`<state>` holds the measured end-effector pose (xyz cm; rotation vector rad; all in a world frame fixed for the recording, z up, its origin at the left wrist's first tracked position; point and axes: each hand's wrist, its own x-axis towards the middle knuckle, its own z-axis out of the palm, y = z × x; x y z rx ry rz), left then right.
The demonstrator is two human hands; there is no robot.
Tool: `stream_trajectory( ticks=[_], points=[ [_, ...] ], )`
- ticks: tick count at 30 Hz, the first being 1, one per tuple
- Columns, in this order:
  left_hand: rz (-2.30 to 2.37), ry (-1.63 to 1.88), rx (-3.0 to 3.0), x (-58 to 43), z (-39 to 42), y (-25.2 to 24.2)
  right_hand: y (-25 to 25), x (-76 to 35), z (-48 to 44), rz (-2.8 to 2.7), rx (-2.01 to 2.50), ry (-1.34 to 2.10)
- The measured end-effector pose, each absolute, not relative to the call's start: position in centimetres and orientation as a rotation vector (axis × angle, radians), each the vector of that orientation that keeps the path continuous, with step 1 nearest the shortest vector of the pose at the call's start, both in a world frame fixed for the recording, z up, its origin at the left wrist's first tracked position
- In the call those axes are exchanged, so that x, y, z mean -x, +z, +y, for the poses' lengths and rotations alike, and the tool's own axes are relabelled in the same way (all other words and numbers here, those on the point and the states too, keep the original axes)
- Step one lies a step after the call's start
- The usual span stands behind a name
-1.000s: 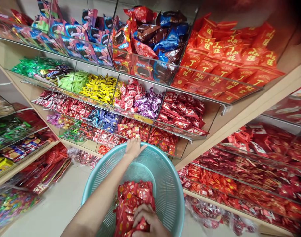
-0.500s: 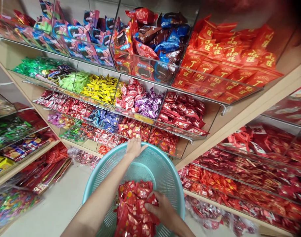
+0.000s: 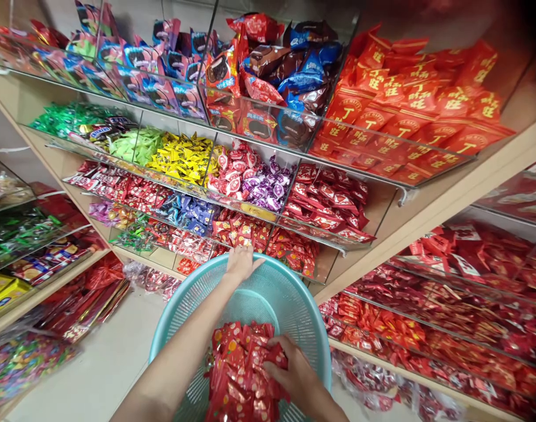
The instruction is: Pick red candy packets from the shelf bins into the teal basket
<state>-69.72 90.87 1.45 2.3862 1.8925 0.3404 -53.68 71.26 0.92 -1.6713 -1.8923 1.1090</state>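
A teal plastic basket (image 3: 314,310) with perforated walls stands before me, tilted toward the shelves. My left hand (image 3: 241,262) reaches across it and grips its far rim, the fingers hooked over the edge and the thumb lying out along it. Inside the basket is a heap of red candy packets (image 3: 236,375) with orange and green dots. At the heap's right side, my right hand (image 3: 296,369) has its thumb and fingers round a red packet (image 3: 276,356); part of that packet is hidden by the hand.
Just beyond the rim, the lowest shelf bin holds similar red packets (image 3: 292,249). Overhead, clear-fronted shelves (image 3: 250,202) carry many-coloured sweets. A wooden shelf edge (image 3: 452,176) slants along the right. Bagged sweets (image 3: 26,366) lie on the floor at left.
The view has shifted slightly, so the shelves and basket sit a little farther right. Both hands keep their places, with the right one still at the packets.
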Motion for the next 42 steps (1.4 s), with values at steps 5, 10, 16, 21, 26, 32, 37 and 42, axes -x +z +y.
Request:
stream_trajectory(
  ticks=[5,10,16,21,26,32,37,42],
  points=[
    [1.901,0.325,-2.369,69.7,90.9,1.5,2.0,53.9,71.1,-1.957,1.668,1.088],
    [1.891,0.341,-2.392,69.7,90.9,1.4,1.9,55.0,69.4,-2.326,1.544,1.181],
    [1.889,0.358,-2.394,69.8,90.9,1.2,-2.3,55.9,67.8,-2.711,1.267,0.916],
    [1.901,0.344,-2.386,69.8,90.9,1.4,-1.8,55.6,67.5,-2.672,1.139,0.617],
    [1.904,0.36,-2.395,69.7,90.8,1.3,2.7,57.0,71.4,-2.492,1.199,0.721],
    [1.896,0.381,-2.414,69.8,90.7,1.3,1.7,60.2,77.9,-2.594,1.016,0.752],
    [1.881,0.361,-2.399,69.8,90.9,1.2,0.2,60.5,77.8,-2.701,1.04,0.768],
    [1.889,0.347,-2.4,69.8,90.9,1.3,0.1,59.5,76.3,-2.667,1.063,0.755]
  ],
)
